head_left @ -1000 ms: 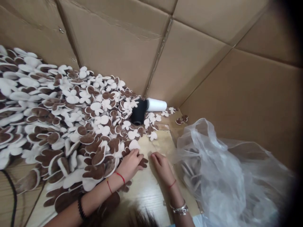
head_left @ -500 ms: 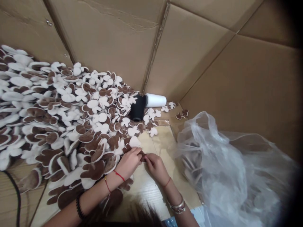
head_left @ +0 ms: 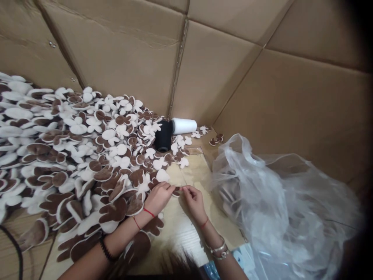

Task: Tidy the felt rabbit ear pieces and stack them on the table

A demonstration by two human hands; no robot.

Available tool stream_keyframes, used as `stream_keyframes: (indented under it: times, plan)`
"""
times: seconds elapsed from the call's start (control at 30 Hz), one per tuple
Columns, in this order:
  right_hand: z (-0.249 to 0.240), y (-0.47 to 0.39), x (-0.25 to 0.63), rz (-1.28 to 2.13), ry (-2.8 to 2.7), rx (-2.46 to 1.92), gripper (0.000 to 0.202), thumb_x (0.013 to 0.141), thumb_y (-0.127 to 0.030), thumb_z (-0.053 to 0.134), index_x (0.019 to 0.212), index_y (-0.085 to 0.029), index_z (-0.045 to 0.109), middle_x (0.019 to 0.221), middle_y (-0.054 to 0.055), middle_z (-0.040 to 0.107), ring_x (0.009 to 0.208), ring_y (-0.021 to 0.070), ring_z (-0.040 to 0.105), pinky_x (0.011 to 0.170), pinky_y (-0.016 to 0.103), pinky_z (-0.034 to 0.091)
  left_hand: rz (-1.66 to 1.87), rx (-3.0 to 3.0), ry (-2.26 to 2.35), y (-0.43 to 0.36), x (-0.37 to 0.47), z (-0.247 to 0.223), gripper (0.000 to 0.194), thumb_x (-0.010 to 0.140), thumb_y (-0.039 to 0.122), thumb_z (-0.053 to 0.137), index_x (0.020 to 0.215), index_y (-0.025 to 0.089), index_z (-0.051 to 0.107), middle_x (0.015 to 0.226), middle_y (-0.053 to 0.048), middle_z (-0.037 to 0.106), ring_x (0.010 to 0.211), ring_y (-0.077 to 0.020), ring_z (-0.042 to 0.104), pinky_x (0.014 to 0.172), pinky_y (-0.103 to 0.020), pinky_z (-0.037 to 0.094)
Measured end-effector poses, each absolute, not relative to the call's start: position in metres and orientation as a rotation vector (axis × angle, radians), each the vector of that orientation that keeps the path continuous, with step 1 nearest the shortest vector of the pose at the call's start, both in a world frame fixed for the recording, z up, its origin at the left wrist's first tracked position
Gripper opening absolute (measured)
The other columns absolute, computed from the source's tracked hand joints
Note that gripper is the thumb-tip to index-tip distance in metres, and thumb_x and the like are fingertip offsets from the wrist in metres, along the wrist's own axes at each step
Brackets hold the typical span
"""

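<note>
My left hand [head_left: 159, 197] is closed on a small brown-and-white plush cutout [head_left: 176, 191], just above the light tabletop. Most of that piece is hidden by the fingers; only its right end shows. My right hand [head_left: 194, 203] is pinched at this right end, thumb and forefinger together. Whatever sits between those fingertips is too small to make out. To the left, a big heap of plush cutouts [head_left: 107, 136], brown on one face and white on the other, reaches up to my left forearm. Several are shaped like a rabbit's head with ears.
A black thread cone [head_left: 163, 136] and a white thread cone [head_left: 184, 126] lie at the back beside the heap. Cardboard walls [head_left: 140, 50] close off the back and right. At right stands a translucent plastic bag [head_left: 268, 202] with pieces inside. A black cable [head_left: 16, 249] runs at lower left.
My right hand has drawn slightly away from the left, so more of the cutout shows between them. The whole view has shifted a little as the head turned.
</note>
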State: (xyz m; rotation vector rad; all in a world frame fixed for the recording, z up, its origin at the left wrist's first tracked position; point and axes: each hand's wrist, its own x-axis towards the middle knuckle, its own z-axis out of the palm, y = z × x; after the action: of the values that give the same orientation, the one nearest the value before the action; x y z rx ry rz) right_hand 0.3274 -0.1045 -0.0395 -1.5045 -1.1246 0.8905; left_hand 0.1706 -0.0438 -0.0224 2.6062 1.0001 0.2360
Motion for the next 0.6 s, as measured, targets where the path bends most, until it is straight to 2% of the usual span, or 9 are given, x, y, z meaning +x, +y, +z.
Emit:
stream_keyframes:
  times: [0.1, 0.27, 0.43, 0.6]
  plan:
    - [-0.037, -0.104, 0.325, 0.872, -1.119, -1.499, 0.032, 0.084, -0.041, 0.054, 0.072, -0.014, 0.067, 0.069, 0.006, 0.067, 0.065, 0.0167, 0.056, 0.062, 0.026, 0.042, 0.306, 2.45, 1.058, -0.039, 0.17, -0.02, 0.02, 0.085, 0.012, 0.051, 0.102, 0.017, 0.06, 0.09, -0.006, 0.062, 0.091, -0.021, 0.058, 0.08, -0.031, 0.046]
    - [-0.035, -0.103, 0.32, 0.845, -1.148, -1.505, 0.03, 0.083, -0.039, 0.055, 0.071, -0.015, 0.068, 0.065, 0.004, 0.064, 0.06, 0.0149, 0.052, 0.056, 0.024, 0.038, 0.321, 2.449, 1.101, -0.039, 0.173, -0.023, 0.013, 0.084, 0.015, 0.051, 0.084, 0.016, 0.064, 0.088, -0.007, 0.058, 0.09, -0.0214, 0.056, 0.082, -0.032, 0.045]
    - [-0.038, -0.107, 0.317, 0.751, -1.268, -1.518, 0.029, 0.083, -0.037, 0.055, 0.068, -0.016, 0.068, 0.054, 0.0, 0.052, 0.05, 0.0115, 0.038, 0.05, 0.024, 0.03, 0.44, 2.438, 1.071, -0.04, 0.177, -0.029, 0.013, 0.08, 0.01, 0.047, 0.075, 0.015, 0.058, 0.084, -0.008, 0.057, 0.09, -0.0231, 0.053, 0.085, -0.036, 0.044]
    - [-0.038, -0.107, 0.311, 0.856, -1.335, -1.445, 0.031, 0.084, -0.037, 0.054, 0.063, -0.015, 0.063, 0.057, 0.0, 0.053, 0.054, 0.0115, 0.041, 0.051, 0.023, 0.031, 0.474, 2.336, 1.088, -0.035, 0.178, -0.027, 0.006, 0.077, 0.013, 0.05, 0.074, 0.016, 0.055, 0.08, -0.006, 0.059, 0.082, -0.0206, 0.056, 0.076, -0.031, 0.044]
